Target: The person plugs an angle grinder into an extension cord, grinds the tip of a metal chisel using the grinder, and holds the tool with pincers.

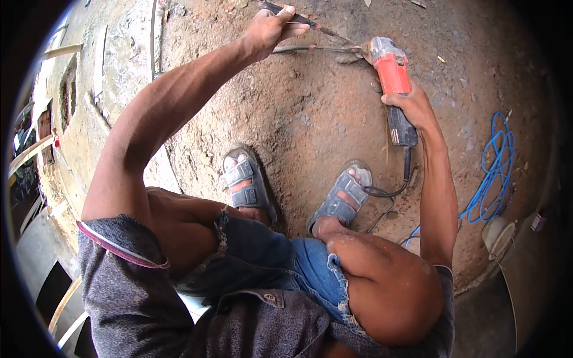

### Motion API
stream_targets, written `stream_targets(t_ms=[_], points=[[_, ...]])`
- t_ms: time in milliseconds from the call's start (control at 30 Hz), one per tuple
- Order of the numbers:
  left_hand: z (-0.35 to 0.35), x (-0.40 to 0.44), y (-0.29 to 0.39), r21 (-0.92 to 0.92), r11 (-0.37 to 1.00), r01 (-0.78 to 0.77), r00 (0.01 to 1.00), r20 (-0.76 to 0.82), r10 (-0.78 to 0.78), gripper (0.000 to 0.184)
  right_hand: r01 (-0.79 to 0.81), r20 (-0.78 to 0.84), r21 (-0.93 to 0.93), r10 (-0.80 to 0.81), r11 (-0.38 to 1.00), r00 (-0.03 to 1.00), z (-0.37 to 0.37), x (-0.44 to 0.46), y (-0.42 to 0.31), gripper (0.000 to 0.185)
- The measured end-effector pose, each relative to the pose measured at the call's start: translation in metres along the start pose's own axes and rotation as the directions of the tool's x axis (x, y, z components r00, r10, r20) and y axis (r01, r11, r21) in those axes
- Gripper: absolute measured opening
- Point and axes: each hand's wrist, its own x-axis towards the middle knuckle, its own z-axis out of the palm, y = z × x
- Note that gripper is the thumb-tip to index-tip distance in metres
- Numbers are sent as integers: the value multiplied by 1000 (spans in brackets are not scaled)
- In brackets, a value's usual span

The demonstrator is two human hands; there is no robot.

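My right hand (412, 106) is wrapped around a red and black angle grinder (393, 74), its grey head pointing away from me. My left hand (271, 30) grips a long dark metal bar with a black grip (310, 22) and a red mark. The bar slants down to the right, and its far end meets the grinder's head. Below it, a second thin bar (313, 47) with a similar red mark converges on the same spot. I cannot tell whether the two bars are joined. The grinder's disc is mostly hidden.
My sandalled feet (242, 179) stand on rough dirt ground (292, 125). The grinder's black cord (407, 164) runs down beside my right sandal (344, 197). A coil of blue cable (498, 164) lies at the right. Wooden strips (62, 52) and other scraps lie at the left.
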Motion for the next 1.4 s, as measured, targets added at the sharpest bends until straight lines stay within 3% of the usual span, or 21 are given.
stream_targets(t_ms=[133,233,333,433,533,633,733,833,933,1033,1133,1400], points=[[1,2,-2,-60,998,0,1000,-20,-1,28,-1,42,-3,1,1000,999,-1,2,3,49],[1,2,-4,-53,999,-1,1000,-10,0,28,-89,147,-43,94,995,985,-6,8,2,64],[0,3,-1,-25,1000,-7,1000,-8,7,28,-27,106,-35,31,999,994,-4,4,1,64],[2,2,-2,-68,998,1,1000,1,-1,28,22,26,22,-23,1000,999,-1,4,3,49],[1,2,-2,-65,998,-11,1000,8,11,28,-51,49,-29,52,998,997,-4,9,8,52],[1,2,-1,-34,999,-8,1000,8,8,27,31,35,-6,-30,1000,999,-3,7,8,53],[1,1,-1,-55,999,1,1000,9,-1,28,16,27,-30,-16,999,1000,-4,11,13,53],[1,0,0,-63,998,2,1000,6,-1,28,-70,104,-61,77,996,992,-8,6,-1,60],[1,0,0,-58,998,-4,1000,11,5,29,-18,101,-35,21,999,995,-8,7,4,60],[1,0,-1,-40,999,-11,1000,18,12,29,-59,70,-82,65,995,995,-10,9,1,51],[1,1,-1,-6,999,-38,999,29,38,29,58,76,-5,-57,998,995,-7,7,4,49],[2,2,-1,3,1000,-3,1000,-7,3,28,6,59,-31,-4,999,998,-8,7,0,49]])
